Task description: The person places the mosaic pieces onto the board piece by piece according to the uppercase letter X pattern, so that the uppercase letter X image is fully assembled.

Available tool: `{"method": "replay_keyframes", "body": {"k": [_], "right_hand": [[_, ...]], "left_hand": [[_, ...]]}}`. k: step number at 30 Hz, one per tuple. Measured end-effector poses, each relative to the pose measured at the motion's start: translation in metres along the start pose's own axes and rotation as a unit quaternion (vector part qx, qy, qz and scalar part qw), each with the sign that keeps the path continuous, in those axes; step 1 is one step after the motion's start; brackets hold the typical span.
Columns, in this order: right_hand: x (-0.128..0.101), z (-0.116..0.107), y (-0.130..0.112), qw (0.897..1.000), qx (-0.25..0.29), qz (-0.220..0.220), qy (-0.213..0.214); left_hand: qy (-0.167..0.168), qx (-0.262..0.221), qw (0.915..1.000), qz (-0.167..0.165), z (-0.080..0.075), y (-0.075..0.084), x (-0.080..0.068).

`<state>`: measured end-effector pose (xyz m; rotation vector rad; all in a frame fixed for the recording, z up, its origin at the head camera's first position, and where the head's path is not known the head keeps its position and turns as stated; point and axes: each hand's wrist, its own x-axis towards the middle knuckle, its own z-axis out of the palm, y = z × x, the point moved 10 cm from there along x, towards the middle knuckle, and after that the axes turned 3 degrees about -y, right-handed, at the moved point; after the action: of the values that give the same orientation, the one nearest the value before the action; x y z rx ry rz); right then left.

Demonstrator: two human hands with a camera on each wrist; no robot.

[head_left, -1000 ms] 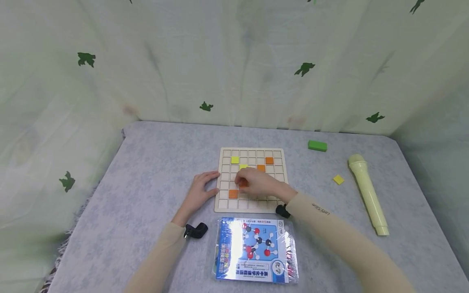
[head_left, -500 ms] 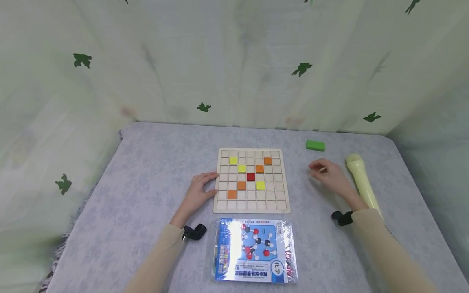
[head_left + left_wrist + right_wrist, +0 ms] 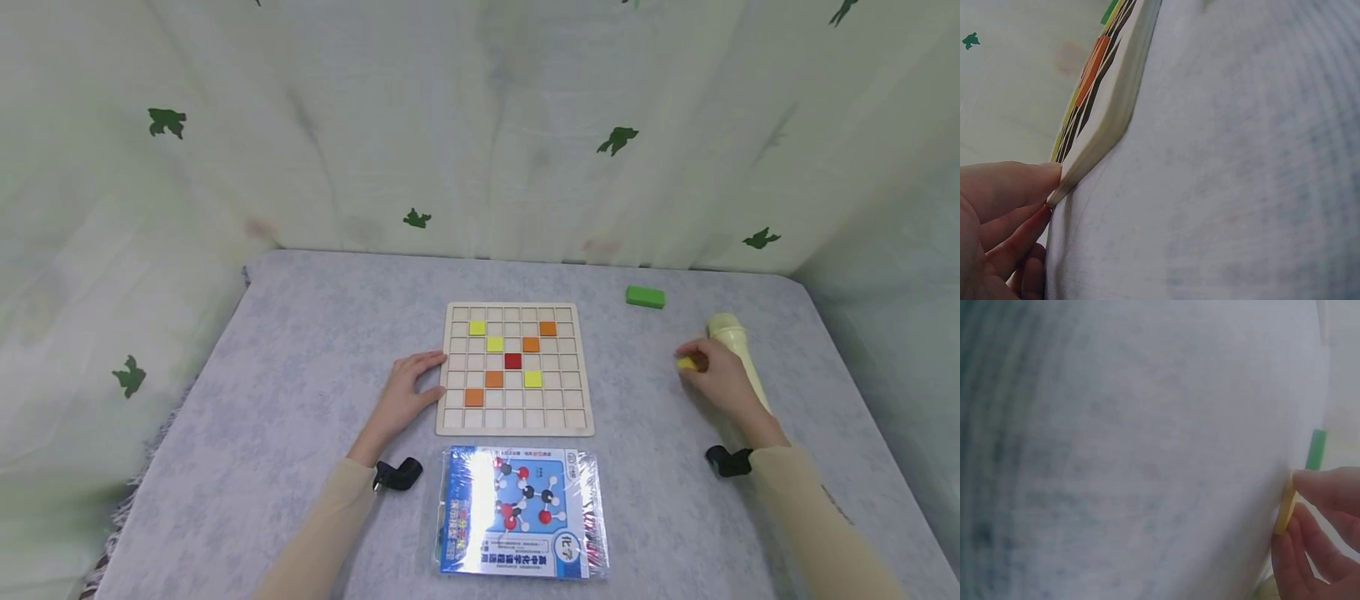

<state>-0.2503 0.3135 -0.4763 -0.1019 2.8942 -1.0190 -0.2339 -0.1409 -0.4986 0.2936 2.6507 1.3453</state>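
My left hand [image 3: 409, 390] rests against the left edge of a wooden grid board [image 3: 562, 400], its thumb and fingertips on the rim. Close up in the left wrist view, the fingertips touch the board's side. On the board, square tiles form two crossing diagonals: a red tile [image 3: 513, 361] at the crossing, several orange tiles such as the lower-left orange tile [image 3: 474, 397], and several yellow ones such as the yellow tile [image 3: 532, 379] at lower right. Right of the board, my right hand [image 3: 718, 375] pinches a yellow tile [image 3: 1285, 509] between thumb and fingers, close over the table.
A cream microphone-shaped object [image 3: 738, 342] lies by the right hand, partly hidden by it. A green block [image 3: 645, 297] is at the back right. A plastic-wrapped blue chemistry model set [image 3: 517, 517] lies in front of the board. Curtains [image 3: 480, 125] surround the table.
My right hand left the board, exposing its tiles, moved right, and now pinches the yellow tile that lay near the microphone-shaped object. My left hand stayed at the board's edge.
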Motion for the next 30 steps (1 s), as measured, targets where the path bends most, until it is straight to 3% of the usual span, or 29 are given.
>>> {"method": "replay_keyframes", "body": {"k": [6, 10, 13, 17, 22, 30], "right_hand": [[0.002, 0.005, -0.019, 0.999, 0.001, -0.041, -0.006], [0.002, 0.023, -0.061, 0.993, 0.023, -0.111, -0.025], [-0.003, 0.047, -0.100, 0.983, 0.024, -0.175, -0.055], [-0.011, 0.079, -0.139, 0.968, 0.020, -0.228, -0.106], [-0.014, 0.106, -0.166, 0.958, 0.003, -0.240, -0.159], [-0.015, 0.128, -0.177, 0.952, -0.031, -0.234, -0.193]], "left_hand": [[0.000, -0.001, 1.0000, 0.005, 0.000, 0.001, 0.000], [0.001, -0.005, 1.0000, 0.002, -0.001, 0.001, -0.001], [0.002, -0.004, 1.0000, 0.001, -0.001, 0.000, 0.000], [0.003, 0.003, 1.0000, 0.004, 0.000, 0.000, 0.002], [0.006, 0.006, 0.9999, 0.014, 0.000, 0.004, 0.002], [0.004, 0.012, 0.9997, 0.020, 0.000, 0.007, 0.002]]}}
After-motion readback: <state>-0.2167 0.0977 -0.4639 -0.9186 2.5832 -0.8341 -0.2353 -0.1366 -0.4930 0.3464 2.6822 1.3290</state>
